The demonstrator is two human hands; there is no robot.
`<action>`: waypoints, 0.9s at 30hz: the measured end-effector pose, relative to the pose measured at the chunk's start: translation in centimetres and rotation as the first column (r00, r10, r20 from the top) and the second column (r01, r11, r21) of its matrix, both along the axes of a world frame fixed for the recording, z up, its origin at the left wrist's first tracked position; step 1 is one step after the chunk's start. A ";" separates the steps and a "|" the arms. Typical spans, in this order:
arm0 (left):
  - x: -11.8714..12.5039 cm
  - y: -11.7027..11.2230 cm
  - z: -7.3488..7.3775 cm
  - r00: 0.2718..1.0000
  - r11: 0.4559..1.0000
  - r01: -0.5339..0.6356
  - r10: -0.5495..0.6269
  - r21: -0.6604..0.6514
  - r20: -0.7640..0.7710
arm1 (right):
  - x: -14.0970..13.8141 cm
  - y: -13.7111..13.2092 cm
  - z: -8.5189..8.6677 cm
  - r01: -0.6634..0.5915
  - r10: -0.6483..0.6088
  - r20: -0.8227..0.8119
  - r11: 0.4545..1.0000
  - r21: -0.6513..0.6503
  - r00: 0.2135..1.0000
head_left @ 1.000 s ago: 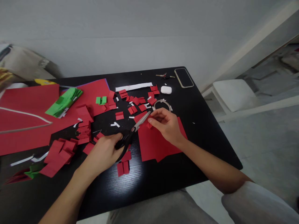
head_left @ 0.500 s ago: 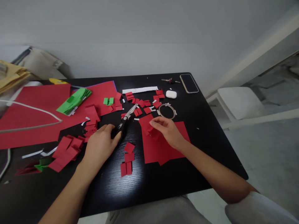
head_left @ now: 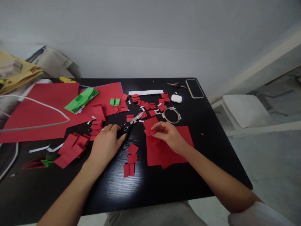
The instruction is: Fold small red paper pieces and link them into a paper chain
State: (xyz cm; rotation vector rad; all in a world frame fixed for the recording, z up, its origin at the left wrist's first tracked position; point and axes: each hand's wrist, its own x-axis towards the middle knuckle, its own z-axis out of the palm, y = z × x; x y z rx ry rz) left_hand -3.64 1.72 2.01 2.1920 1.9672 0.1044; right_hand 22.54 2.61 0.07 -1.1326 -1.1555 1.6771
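My left hand [head_left: 105,144] lies low on the black table [head_left: 152,185], thumb and fingers closed loosely round the black handles of the scissors [head_left: 130,124]. The scissors lie on the table with their blades pointing up and right. My right hand [head_left: 170,136] pinches a small red paper piece [head_left: 150,129] by its edge, just above a red paper sheet [head_left: 174,152] that lies under the hand. Cut red squares [head_left: 130,160] lie between my forearms.
Large red sheets [head_left: 47,106], folded green paper [head_left: 82,99] and a pile of folded red pieces [head_left: 70,149] lie at the left, under a white cable [head_left: 35,126]. At the far edge are a tape ring [head_left: 171,115], earbud case [head_left: 176,98], phone [head_left: 194,88] and white strip [head_left: 145,92].
My left hand has lowered the scissors from cutting height onto the table and to the left. My right hand has drawn the small red piece away from the blades.
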 end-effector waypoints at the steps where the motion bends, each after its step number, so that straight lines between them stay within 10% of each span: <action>1: 0.0 0.0 -0.1 1.000 1.000 0.000 0.000 -0.004 0.009 | 0.0 0.0 0.0 -0.007 0.007 0.010 1.000 0.009 1.000; 11: 0.5 -0.6 0.0 0.953 0.982 0.041 -0.093 0.182 0.287 | -0.4 -0.3 0.3 -0.038 0.038 0.008 0.999 0.016 0.999; 20: 2.7 -2.8 -0.8 0.515 0.947 0.321 -0.163 -0.013 0.841 | -1.0 -0.6 -0.1 0.059 -0.064 -0.036 0.991 -0.121 0.997; 27: 3.4 -2.7 -0.8 0.556 0.948 0.315 -0.214 0.035 0.803 | -1.3 -0.6 -0.2 0.077 -0.103 -0.114 0.974 -0.214 0.988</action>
